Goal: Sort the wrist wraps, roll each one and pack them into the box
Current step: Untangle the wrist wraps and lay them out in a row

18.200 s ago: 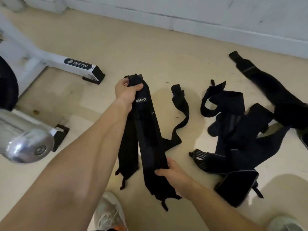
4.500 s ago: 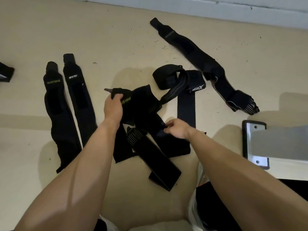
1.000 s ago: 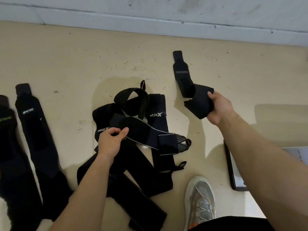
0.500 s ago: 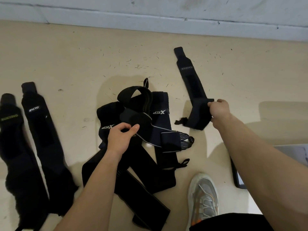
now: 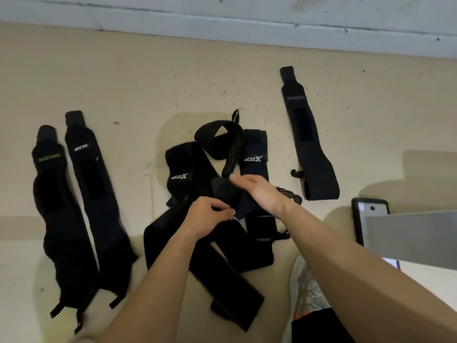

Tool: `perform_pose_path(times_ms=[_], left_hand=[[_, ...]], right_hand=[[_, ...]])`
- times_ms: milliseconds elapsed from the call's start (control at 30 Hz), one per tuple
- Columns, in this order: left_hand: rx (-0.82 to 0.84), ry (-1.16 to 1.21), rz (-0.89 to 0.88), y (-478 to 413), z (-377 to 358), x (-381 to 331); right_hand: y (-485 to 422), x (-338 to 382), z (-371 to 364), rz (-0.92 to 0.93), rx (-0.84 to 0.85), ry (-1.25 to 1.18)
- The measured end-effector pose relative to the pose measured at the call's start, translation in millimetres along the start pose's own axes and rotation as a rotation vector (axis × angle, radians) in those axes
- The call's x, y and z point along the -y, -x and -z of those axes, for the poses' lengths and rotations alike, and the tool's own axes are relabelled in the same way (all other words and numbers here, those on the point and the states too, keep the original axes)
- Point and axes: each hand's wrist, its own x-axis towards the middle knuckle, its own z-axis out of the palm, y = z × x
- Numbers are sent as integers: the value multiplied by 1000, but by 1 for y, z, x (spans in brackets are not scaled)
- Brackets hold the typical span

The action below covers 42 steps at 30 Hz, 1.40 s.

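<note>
You have three long black fabric wrist wraps (image 5: pixel 96 206) laid singly. Your tangled black pile (image 5: pixel 222 273) holds at least two more, count unclear.

Heap of wraps (image 5: pixel 205 243) mid-floor: black woven cloth, matt, faintly fuzzy. Striped end (image 5: pixel 291 195) ribbed with pale elastic threads. Stitched label (image 5: pixel 256 158): smooth white print on black.
Two long wraps (image 5: pixel 96 199) at left and single wrap (image 5: pixel 309 149) at right: same dull black cloth, with darker napped fastening patches.
Floor (image 5: pixel 123 78): beige, smooth, matt, flecked with fine dark bits.
Wall (image 5: pixel 222 11): white paint, scuffed and stained.
Shoe (image 5: pixel 309 293): pale mesh knit.
Grey panel (image 5: pixel 415 236) at right: smooth, flat, matt; material unclear.
</note>
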Motion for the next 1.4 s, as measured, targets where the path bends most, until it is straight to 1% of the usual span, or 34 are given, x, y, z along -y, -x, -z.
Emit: perform_pose_path(times_ms=[67, 133, 167, 200, 233, 300, 333, 367, 433, 467, 533, 600, 667, 733, 800, 867, 967, 1067, 1133, 1200, 1233, 1300, 1400], left_hand=[[-64, 123, 24, 4, 1, 5], [-228, 313, 84, 5, 9, 7], [-333, 413, 109, 4, 16, 9], [-442, 486, 118, 3, 25, 10], [-553, 509, 115, 1, 35, 11], [-754, 433, 106, -3, 58, 15], [-817, 374, 99, -5, 68, 19], [-842, 324, 87, -8, 77, 22], [-805, 233, 84, -16, 90, 32], [-761, 185, 91, -20, 93, 38], [-678, 117, 97, -22, 91, 45], [-624, 136, 103, -23, 82, 51], [-592, 181, 110, -22, 76, 54], [-589, 192, 117, -23, 74, 55], [-599, 166, 128, -26, 78, 55], [-620, 133, 144, -29, 82, 53], [-694, 98, 194, -34, 92, 52], [-764, 61, 244, -34, 96, 49], [-809, 118, 164, -30, 95, 42], [-852, 227, 10, -27, 94, 25], [-858, 222, -64, -26, 93, 12], [-786, 61, -157, -28, 88, -16], [-577, -123, -206, -27, 71, -47]], right_hand=[[2, -13, -3, -25, 75, 118], [-3, -29, 2, -50, 69, 302], [-5, -36, 6, -72, 32, 399], [-6, -38, 12, -104, -27, 503], [-5, -39, 20, -157, -104, 606], [3, -37, 38, -315, -288, 797], [8, -38, 48, -397, -382, 864], [11, -41, 57, -461, -463, 900], [13, -45, 64, -528, -560, 946], [11, -46, 64, -515, -605, 978], [6, -40, 59, -394, -684, 1031], [-8, -29, 52, -232, -680, 957], [-27, -15, 43, -134, -603, 745], [-48, -6, 38, -113, -565, 525], [-64, -2, 36, -107, -593, 362], [-73, -4, 38, -97, -626, 229], [-76, -7, 42, -26, -673, 64], [-71, -4, 46, 36, -644, -99], [-65, 2, 48, 76, -644, -109], [-57, 12, 51, 142, -657, -94], [-52, 18, 53, 177, -643, -83], [-43, 33, 54, 235, -604, -78], [-31, 60, 51, 253, -527, -226]])
